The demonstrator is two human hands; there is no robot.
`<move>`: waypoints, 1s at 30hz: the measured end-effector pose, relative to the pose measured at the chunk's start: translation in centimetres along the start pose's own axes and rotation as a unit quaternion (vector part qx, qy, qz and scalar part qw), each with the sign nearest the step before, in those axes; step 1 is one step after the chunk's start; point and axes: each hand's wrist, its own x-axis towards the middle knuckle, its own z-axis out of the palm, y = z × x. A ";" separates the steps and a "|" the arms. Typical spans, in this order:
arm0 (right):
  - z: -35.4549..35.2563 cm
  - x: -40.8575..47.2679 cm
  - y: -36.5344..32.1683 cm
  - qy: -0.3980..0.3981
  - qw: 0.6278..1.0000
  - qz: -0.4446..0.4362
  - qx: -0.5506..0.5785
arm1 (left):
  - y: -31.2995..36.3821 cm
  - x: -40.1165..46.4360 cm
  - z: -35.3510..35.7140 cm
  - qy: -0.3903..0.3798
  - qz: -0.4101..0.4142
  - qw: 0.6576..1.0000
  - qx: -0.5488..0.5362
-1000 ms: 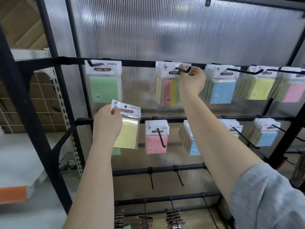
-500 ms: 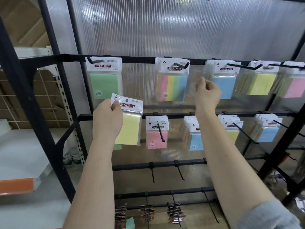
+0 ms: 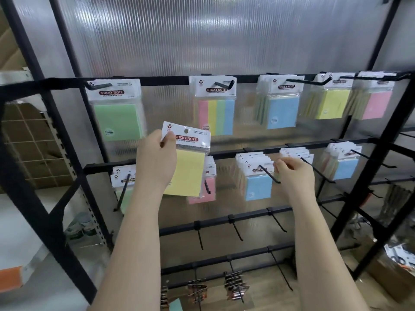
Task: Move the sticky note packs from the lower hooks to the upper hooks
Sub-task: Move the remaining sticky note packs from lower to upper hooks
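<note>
Mid-frame, the left hand [image 3: 156, 159] pinches a yellow pack [image 3: 187, 162] by its header, hole free for hooking; the right hand [image 3: 294, 173] pinches a lower-hook pack [image 3: 292, 154], centre right.

A ribbed translucent plastic wall panel [image 3: 202, 37] is glowing with soft daylight behind the black metal rack frame [image 3: 56, 122]; a white shelf with an orange edge [image 3: 13, 278] is sitting at left.

upper hooks [image 3: 224, 84]: packs hanging | lower hooks [image 3: 269, 175]: packs below
</note>
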 end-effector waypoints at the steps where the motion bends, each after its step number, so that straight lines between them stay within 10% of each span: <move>1: -0.6 0.2 0.3 0.008 1.000 -0.001 -0.013 | 0.1 -0.1 0.7 -0.014 0.000 1.000 -0.010; 12: -9.0 4.7 5.0 0.034 0.988 -0.001 -0.148 | 5.3 -3.3 10.4 -0.089 0.023 0.995 -0.032; 30: -24.1 21.2 14.7 -0.131 0.970 -0.063 -0.194 | 19.9 -10.5 29.4 0.024 0.020 1.000 -0.001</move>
